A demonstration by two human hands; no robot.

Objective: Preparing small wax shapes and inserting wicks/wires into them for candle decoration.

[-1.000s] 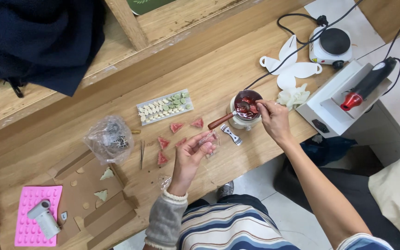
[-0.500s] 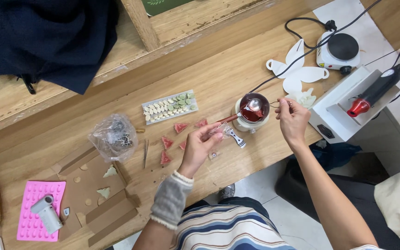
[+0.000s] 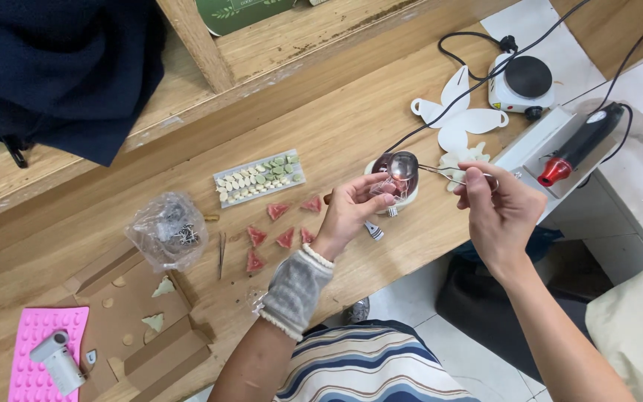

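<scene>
My right hand (image 3: pixel 496 205) is raised over the table edge, its fingers closed on the handle of a metal spoon (image 3: pixel 405 165); the spoon lies almost level, its bowl pointing left above a small white cup (image 3: pixel 411 195). My left hand (image 3: pixel 351 212) pinches a crumpled clear wrapper (image 3: pixel 386 186) at the bowl
</scene>
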